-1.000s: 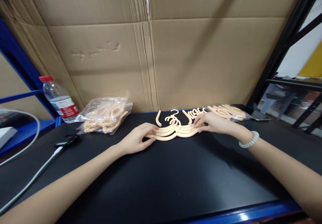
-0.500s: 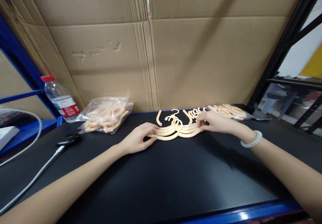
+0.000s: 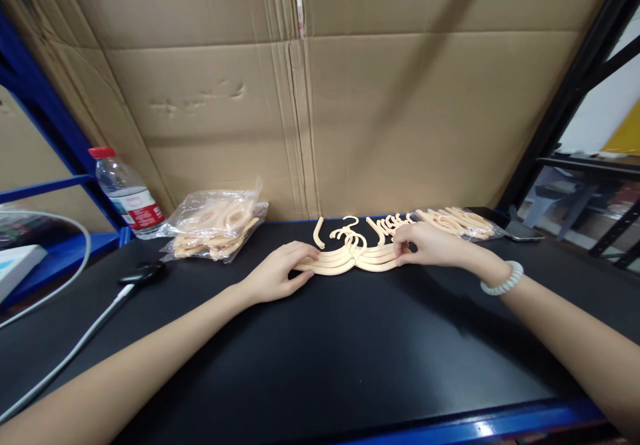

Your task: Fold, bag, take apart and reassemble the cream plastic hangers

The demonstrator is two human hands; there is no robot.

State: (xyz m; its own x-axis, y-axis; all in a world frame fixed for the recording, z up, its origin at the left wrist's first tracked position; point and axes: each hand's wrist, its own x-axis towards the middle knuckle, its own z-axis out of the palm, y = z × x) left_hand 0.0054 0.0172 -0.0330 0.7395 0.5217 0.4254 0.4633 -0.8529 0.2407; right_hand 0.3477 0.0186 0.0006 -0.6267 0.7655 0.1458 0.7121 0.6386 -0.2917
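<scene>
Several cream plastic clothes hangers lie nested together on the black table, their hooks overlapping and pointing away from me. My left hand is closed round their left ends, thumb on the near side and fingers over the far side. At the opposite ends, my right hand grips the hangers between thumb and fingers; the fingertips are partly hidden. Just behind the hangers lies a loose curved cream piece. Beside my right hand's fingers is a row of loose cream hooks.
On the left stand a red-capped bottle and clear bags of cream parts. A black device with a white cable lies nearer. At right are more bagged parts and a phone-like object. A cardboard wall closes off the back.
The view has shifted slightly. Both hands keep their hold on the ends of the hangers, which look a little more evenly lined up.
</scene>
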